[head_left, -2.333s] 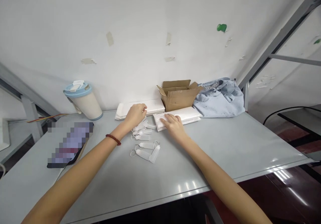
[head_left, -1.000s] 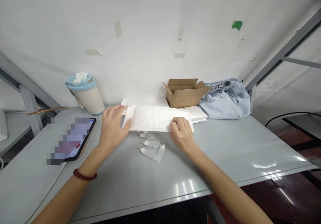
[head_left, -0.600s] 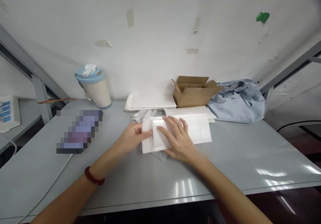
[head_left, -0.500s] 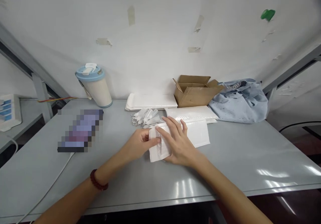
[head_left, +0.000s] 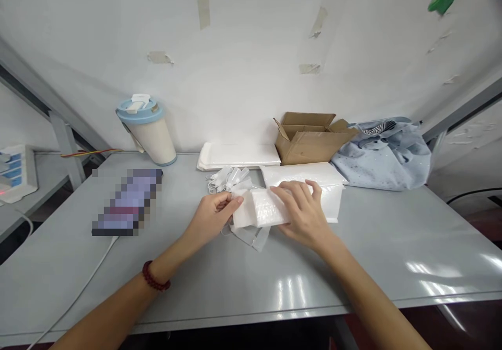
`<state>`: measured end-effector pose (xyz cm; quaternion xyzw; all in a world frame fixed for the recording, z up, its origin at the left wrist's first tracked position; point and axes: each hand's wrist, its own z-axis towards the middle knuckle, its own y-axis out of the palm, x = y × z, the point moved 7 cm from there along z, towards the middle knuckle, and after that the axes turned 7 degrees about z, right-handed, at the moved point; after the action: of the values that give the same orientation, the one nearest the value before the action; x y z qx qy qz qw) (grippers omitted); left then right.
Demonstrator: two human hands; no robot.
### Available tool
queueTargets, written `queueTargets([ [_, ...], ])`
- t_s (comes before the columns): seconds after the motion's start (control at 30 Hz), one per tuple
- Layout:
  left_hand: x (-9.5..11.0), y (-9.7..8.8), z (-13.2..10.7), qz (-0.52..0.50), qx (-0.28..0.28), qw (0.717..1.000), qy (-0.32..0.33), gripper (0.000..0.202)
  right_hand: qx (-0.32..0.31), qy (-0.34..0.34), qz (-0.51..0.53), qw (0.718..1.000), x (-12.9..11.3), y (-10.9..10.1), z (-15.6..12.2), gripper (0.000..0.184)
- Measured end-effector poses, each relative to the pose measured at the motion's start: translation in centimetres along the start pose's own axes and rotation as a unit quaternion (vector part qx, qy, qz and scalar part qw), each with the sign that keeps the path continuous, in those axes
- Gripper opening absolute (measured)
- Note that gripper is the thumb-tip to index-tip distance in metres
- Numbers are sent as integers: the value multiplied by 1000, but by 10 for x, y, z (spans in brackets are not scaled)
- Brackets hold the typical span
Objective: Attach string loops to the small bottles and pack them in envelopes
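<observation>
A white bubble mailer (head_left: 270,209) is held slightly above the grey table, its flap end to the left. My left hand (head_left: 214,215) pinches that end between thumb and curled fingers. My right hand (head_left: 304,214) grips the mailer's right part, fingers over the top and thumb beneath. Below the mailer lies a small clear plastic bag (head_left: 254,238), partly hidden. Just behind it is a pile of small clear bags (head_left: 229,178) with white cords or loops showing. Another white mailer (head_left: 332,203) lies behind my right hand.
White mailers (head_left: 241,155) are stacked at the wall, beside an open cardboard box (head_left: 309,146) and a light blue cloth bag (head_left: 386,159). To the left stand a travel cup (head_left: 151,138) and a blurred phone (head_left: 127,203) on a white cable (head_left: 86,279).
Both hands have lifted and tilted the mailer, exposing its bubbly face and the small clear bag beneath. My right hand has slid rightward along it. The view has shifted slightly.
</observation>
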<state>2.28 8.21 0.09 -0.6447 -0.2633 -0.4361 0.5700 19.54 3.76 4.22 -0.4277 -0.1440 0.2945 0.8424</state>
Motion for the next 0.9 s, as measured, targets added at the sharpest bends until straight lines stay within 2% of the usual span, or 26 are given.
queueTargets([
  [0.1,8,0,-3,86,5,996,35,41,23,47,-36,998,25,-9,-2,49],
  [0.17,22,10,-10,164,-1,977,133,32,38,79,-48,995,41,-14,-4,49],
  [0.27,41,41,-32,296,-28,907,298,26,40,113,-39,992,56,-15,-7,51],
  [0.37,42,67,-48,415,-35,839,349,23,18,130,-29,991,60,-8,-9,52],
  [0.4,42,72,-51,435,-32,827,356,20,7,132,-27,991,60,-5,-9,51],
  [0.47,43,74,-54,429,-22,825,367,15,-15,131,-24,991,58,1,-9,50],
  [0.57,53,59,-53,326,9,861,390,11,-33,128,-27,991,56,6,-9,49],
  [0.67,65,23,-48,218,107,885,397,3,-34,132,-24,990,58,7,-9,49],
  [0.73,67,-4,-43,196,190,886,375,3,-39,133,-7,990,58,7,-10,49],
  [0.8,65,-23,-36,209,237,878,358,5,-47,129,17,990,56,8,-10,50],
  [0.9,61,-32,-28,262,223,862,373,6,-59,118,56,990,48,11,-9,51],
])
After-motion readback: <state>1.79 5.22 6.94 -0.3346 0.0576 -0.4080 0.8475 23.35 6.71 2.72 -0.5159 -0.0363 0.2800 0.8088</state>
